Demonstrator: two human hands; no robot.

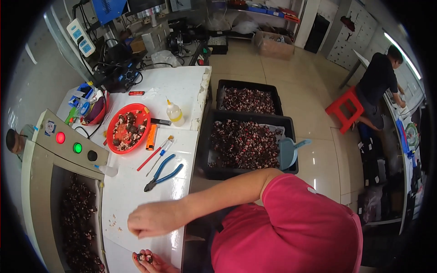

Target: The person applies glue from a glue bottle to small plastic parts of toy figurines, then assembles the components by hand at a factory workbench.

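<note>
My left hand (152,265) is at the lower edge, its fingers closed round small figure pieces (144,258) in black, red and pale pink. Just above it hovers my right hand (157,220), its fingers curled downward; whatever is in them is hidden. Pale crumbs (114,223) lie on the white tabletop (136,200) beside my right hand. Farther along are cutting pliers (163,174) with blue handles, a thin red tool (150,158) and a slim blue-handled tool (160,157). A red bowl (146,129) holds dark and pale small pieces.
A needle-tipped bottle (175,113) stands past the bowl. The machine (38,159) at left has red, green and black buttons. Two black bins (291,125) of small pieces sit on the floor, one with a grey-blue dustpan (287,152). Another person (378,77) works near a red stool (346,109).
</note>
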